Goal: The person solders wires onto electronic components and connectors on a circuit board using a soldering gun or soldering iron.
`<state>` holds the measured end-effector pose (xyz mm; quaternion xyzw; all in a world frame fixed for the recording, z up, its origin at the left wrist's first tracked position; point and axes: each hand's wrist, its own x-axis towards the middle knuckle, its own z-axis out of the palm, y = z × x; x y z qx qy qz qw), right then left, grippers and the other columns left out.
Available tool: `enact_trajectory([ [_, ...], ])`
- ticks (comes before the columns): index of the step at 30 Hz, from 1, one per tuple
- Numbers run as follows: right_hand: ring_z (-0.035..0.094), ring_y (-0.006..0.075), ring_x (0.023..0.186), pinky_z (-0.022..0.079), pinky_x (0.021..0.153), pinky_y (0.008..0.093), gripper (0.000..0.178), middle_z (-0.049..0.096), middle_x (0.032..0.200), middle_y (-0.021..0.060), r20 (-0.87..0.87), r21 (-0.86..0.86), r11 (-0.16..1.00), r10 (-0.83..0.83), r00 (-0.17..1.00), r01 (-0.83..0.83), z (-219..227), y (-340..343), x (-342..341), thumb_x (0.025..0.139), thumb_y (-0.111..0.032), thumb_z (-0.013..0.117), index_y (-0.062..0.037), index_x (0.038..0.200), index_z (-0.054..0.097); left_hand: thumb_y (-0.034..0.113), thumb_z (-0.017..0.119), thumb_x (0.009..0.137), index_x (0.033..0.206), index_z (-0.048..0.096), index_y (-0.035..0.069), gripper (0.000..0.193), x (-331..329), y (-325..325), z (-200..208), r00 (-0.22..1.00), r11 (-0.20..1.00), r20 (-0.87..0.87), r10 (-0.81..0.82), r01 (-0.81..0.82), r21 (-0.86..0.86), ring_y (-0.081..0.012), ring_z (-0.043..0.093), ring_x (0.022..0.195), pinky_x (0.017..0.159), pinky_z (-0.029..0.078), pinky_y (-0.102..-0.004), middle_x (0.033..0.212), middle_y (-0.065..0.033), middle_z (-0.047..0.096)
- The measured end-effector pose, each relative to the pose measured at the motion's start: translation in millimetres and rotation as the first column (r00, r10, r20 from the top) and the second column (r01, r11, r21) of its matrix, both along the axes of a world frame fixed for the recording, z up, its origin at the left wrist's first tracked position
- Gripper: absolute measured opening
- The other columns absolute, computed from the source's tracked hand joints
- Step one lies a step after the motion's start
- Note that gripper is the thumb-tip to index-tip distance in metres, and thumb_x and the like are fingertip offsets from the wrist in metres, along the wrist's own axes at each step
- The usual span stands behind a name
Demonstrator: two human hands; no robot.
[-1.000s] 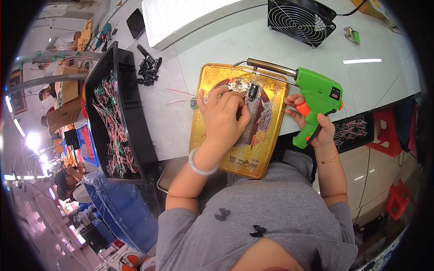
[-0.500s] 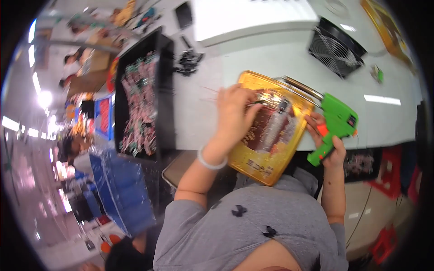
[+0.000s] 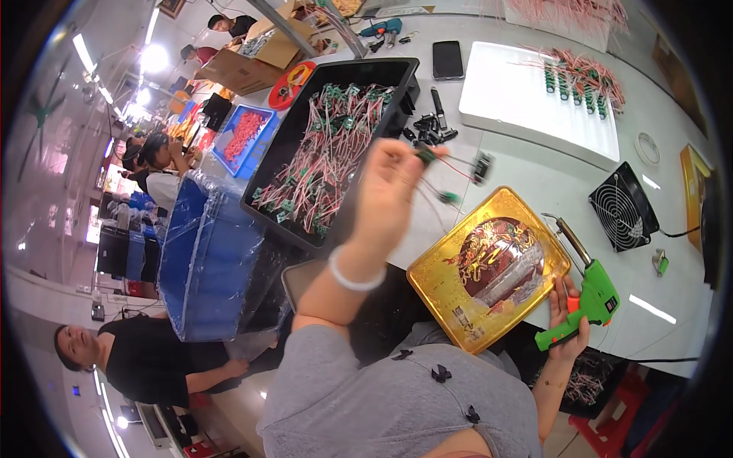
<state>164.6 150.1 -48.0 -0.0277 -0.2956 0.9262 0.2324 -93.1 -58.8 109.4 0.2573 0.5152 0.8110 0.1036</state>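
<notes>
Raised over the table beside the black bin, my left hand (image 3: 385,187) pinches a small green circuit board (image 3: 425,156) with thin wires. A small dark part (image 3: 482,167) hangs from a red and black wire at its side. Below it another small green board (image 3: 449,197) shows blurred with its wires; whether it hangs or lies, I cannot tell. My right hand (image 3: 566,328) is closed around the handle of a green soldering gun (image 3: 595,301), its metal tip pointing up and left. A gold embossed metal tray (image 3: 439,267) lies at the table's near edge, touching my right fingers.
A black bin (image 3: 408,80) full of wired green boards stands at left. Black small parts (image 3: 431,131) and a dark phone-like slab (image 3: 448,60) lie beyond. A white foam tray (image 3: 496,107) holds wired boards at the back. A black fan (image 3: 622,210) stands right. Several people are at left.
My left hand has lifted off the gold tray, now holding the wired board up near the black bin. My right hand still grips the soldering gun. The view has shifted.
</notes>
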Motion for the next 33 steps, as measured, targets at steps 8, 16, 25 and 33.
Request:
enact_trajectory([
  [8, 0.027, 0.0329, 0.127, 0.022, 0.106, 0.0395, 0.051, 0.03, 0.133, 0.0228, -0.013, -0.018, 0.999, 0.035, 0.999, -0.035, 2.2, 3.0, -9.2, 0.083, -0.029, 0.05, 0.0052, 0.119, 0.037, 0.014, 0.044, 0.091, 0.094, 0.046, 0.004, 0.01, -149.1, -95.5, 73.3, 0.991, 0.992, -0.04, 0.126, -0.127, -0.023, -0.0263, 0.057, 0.094, 0.085, 0.047, -0.0373, 0.099, -0.0171, 0.058],
  [16, 0.036, 0.0296, 0.122, 0.029, 0.103, 0.0395, 0.048, 0.043, 0.124, 0.0175, 0.062, -0.021, 0.999, -0.033, 0.998, 0.034, -0.3, 0.8, 3.7, 0.082, -0.03, 0.052, 0.0039, 0.115, 0.043, 0.021, 0.053, 0.082, 0.072, 0.051, 0.01, 0.015, -301.4, -89.3, -4.1, 0.999, 0.84, -0.046, 0.015, -0.038, -0.541, -0.0131, 0.049, 0.05, 0.045, 0.041, -0.0273, 0.059, -0.001, 0.051],
  [25, 0.041, 0.0304, 0.118, 0.032, 0.1, 0.0392, 0.056, 0.045, 0.12, 0.018, 0.109, -0.053, 0.993, -0.099, 0.989, 0.105, 4.7, 2.5, 4.0, 0.076, -0.033, 0.058, 0.0039, 0.115, 0.043, 0.025, 0.062, 0.077, 0.094, 0.06, 0.001, 0.029, -305.2, -15.6, -34.5, 0.632, 0.38, -0.769, 0.097, -0.737, -0.558, -0.0279, 0.059, 0.083, 0.075, 0.045, -0.0347, 0.088, -0.0165, 0.061],
  [33, 0.043, 0.0293, 0.115, 0.034, 0.098, 0.0395, 0.053, 0.047, 0.116, 0.0169, 0.115, -0.03, 0.999, -0.037, 0.993, 0.04, 8.6, 8.9, -4.1, 0.073, -0.031, 0.058, 0.0034, 0.112, 0.047, 0.033, 0.076, 0.059, 0.122, 0.04, 0.005, 0.078, -18.5, -17.7, -16.2, 0.399, -0.128, 0.0, -0.917, -0.295, -0.947, -0.0314, 0.059, 0.076, 0.069, 0.045, -0.0385, 0.08, -0.0142, 0.06],
])
